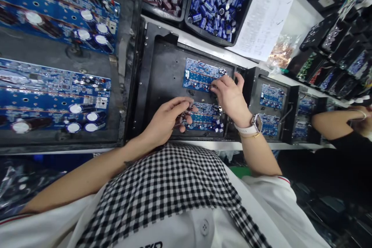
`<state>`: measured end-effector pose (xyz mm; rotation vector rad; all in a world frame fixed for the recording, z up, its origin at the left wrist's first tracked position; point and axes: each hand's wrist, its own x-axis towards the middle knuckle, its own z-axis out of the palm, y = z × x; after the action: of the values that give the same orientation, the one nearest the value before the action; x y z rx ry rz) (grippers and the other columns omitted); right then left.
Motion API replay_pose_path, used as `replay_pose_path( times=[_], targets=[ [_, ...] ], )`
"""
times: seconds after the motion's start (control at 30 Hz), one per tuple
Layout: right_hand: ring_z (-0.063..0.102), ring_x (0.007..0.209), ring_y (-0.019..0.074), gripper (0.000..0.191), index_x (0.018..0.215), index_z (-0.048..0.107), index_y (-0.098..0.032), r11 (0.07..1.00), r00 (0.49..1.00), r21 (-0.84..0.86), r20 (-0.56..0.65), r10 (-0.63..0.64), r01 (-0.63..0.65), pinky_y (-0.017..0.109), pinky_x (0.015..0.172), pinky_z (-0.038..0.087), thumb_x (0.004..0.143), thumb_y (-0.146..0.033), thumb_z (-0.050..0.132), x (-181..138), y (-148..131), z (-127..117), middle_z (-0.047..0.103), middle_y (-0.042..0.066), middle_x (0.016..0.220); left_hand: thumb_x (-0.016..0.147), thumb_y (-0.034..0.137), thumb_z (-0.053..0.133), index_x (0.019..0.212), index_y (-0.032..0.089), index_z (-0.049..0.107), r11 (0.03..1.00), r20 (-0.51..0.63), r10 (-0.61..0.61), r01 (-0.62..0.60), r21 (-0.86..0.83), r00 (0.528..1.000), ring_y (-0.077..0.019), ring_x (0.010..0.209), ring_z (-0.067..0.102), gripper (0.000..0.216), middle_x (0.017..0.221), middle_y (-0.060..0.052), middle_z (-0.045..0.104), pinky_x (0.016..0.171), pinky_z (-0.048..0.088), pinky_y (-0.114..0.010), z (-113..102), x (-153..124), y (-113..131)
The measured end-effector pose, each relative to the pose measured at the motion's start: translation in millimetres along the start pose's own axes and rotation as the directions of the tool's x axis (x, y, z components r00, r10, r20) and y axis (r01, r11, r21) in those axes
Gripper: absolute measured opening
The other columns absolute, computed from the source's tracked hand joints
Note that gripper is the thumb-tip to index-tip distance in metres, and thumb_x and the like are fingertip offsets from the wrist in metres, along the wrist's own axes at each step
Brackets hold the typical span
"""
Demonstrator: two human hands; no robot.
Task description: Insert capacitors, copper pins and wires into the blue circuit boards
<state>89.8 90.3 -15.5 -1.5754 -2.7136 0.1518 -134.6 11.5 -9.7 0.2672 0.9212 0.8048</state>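
The right hand (229,93) covers the lower right corner of the upper circuit board (200,73); any part between its fingers is hidden. The left hand (167,118) partly conceals small components (182,119), possibly capacitors. The left picture edge crops two larger boards (55,100); the top edge crops the blue capacitors (216,2). Print on the paper sheet (266,19) is too small to read.

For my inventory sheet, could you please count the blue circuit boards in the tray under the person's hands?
2: the far board, one corner behind the right hand, and the near board, partly covered by the left hand. No whole board seems hidden.
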Motion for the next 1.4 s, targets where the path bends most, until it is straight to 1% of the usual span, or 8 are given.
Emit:
replay_pose_path(
  times=[0.17, 0.33, 0.53, 1.0, 1.13, 1.23, 1.33, 1.4],
  targets=[
    [0.06, 0.1, 0.0229, 0.026, 0.106, 0.064, -0.023, 1.0, 1.0, -0.009, 0.016, -0.011, 0.011, 0.062, 0.118, 0.023, 0.102, -0.028, 0.039, 1.4, -1.7, -1.5, 0.065, 0.007, 0.103, 0.089, 0.027, 0.059, 0.125, 0.018, 0.056, 0.999, -0.013, 0.028, -0.028, -0.028, 1.0, -0.0086, 0.05, 0.051, 0.037, 0.08, -0.001, 0.061, 0.036, 0.035, -0.016, -1.2, -0.1, 2.6],
    [0.06, 0.096, 0.0227, 0.025, 0.1, 0.063, -0.021, 0.998, 0.999, -0.05, 0.014, -0.041, 0.042, 0.06, 0.119, 0.026, 0.102, -0.029, 0.04, 1.5, -6.9, -4.4, 0.063, 0.006, 0.097, 0.087, 0.028, 0.065, 0.105, 0.018, 0.053, 0.998, -0.05, 0.039, -0.041, -0.041, 0.998, -0.0071, 0.048, 0.048, 0.024, 0.077, 0.001, 0.06, 0.036, 0.032, -0.015, -0.8, -1.7, 3.9],
    [0.06, 0.097, 0.0242, 0.024, 0.099, 0.063, -0.019, 0.995, 0.997, -0.077, 0.036, -0.068, 0.071, 0.059, 0.116, 0.034, 0.102, -0.027, 0.04, 4.8, -9.3, -6.4, 0.061, 0.007, 0.094, 0.085, 0.031, 0.068, 0.107, 0.016, 0.066, 0.997, -0.009, 0.002, -0.003, -0.08, 1.0, -0.0054, 0.051, 0.047, 0.027, 0.082, 0.0, 0.056, 0.037, 0.031, -0.015, -3.3, 0.0, 1.7],
    [0.063, 0.095, 0.0261, 0.024, 0.1, 0.065, -0.018, 0.992, 0.992, -0.046, 0.058, -0.114, 0.117, 0.059, 0.112, 0.038, 0.1, -0.031, 0.044, 8.1, -3.1, -6.8, 0.065, 0.009, 0.096, 0.089, 0.029, 0.063, 0.095, 0.013, 0.063, 0.993, -0.018, -0.005, 0.003, -0.115, 1.0, -0.0051, 0.055, 0.049, 0.018, 0.087, -0.002, 0.055, 0.038, 0.033, -0.015, -6.4, 1.5, -1.2],
    [0.064, 0.1, 0.0261, 0.024, 0.11, 0.065, -0.021, 0.99, 0.99, 0.012, 0.038, -0.139, 0.139, 0.06, 0.115, 0.033, 0.099, -0.035, 0.049, 5.9, -6.2, -14.0, 0.069, 0.008, 0.103, 0.09, 0.03, 0.063, 0.093, 0.012, 0.062, 0.992, -0.014, -0.012, 0.01, -0.129, 1.0, -0.0051, 0.054, 0.049, 0.019, 0.086, -0.002, 0.055, 0.038, 0.034, -0.015, -5.6, 1.7, -1.1],
    [0.061, 0.113, 0.0266, 0.036, 0.125, 0.06, -0.023, 0.977, 0.99, 0.164, -0.024, -0.137, 0.139, 0.053, 0.112, 0.038, 0.094, -0.042, 0.058, 0.7, -28.0, -29.6, 0.068, 0.008, 0.119, 0.088, 0.035, 0.066, 0.09, 0.012, 0.062, 0.993, 0.004, -0.016, 0.017, -0.12, 1.0, -0.0051, 0.053, 0.048, 0.023, 0.082, -0.001, 0.054, 0.038, 0.033, -0.015, -4.1, 0.8, -1.4],
    [0.063, 0.112, 0.0209, 0.028, 0.119, 0.062, -0.026, 0.919, 0.977, 0.337, -0.021, -0.212, 0.206, 0.044, 0.111, 0.041, 0.095, -0.039, 0.058, -1.1, -50.3, -37.9, 0.071, 0.003, 0.115, 0.087, 0.036, 0.067, 0.087, 0.013, 0.063, 0.993, 0.04, -0.025, 0.03, -0.118, 0.999, -0.0057, 0.052, 0.049, 0.024, 0.079, -0.001, 0.056, 0.037, 0.032, -0.015, -3.2, 0.4, -1.5],
    [0.065, 0.105, 0.0192, 0.019, 0.11, 0.065, -0.025, 0.944, 0.986, 0.285, -0.038, -0.16, 0.165, 0.045, 0.114, 0.037, 0.098, -0.033, 0.054, 2.8, -53.4, -32.2, 0.073, 0.002, 0.107, 0.087, 0.03, 0.064, 0.09, 0.012, 0.065, 0.99, 0.032, -0.034, 0.039, -0.135, 0.999, -0.0065, 0.053, 0.051, 0.018, 0.083, -0.004, 0.06, 0.038, 0.032, -0.015, -3.5, 1.0, -1.3]
  ],
)
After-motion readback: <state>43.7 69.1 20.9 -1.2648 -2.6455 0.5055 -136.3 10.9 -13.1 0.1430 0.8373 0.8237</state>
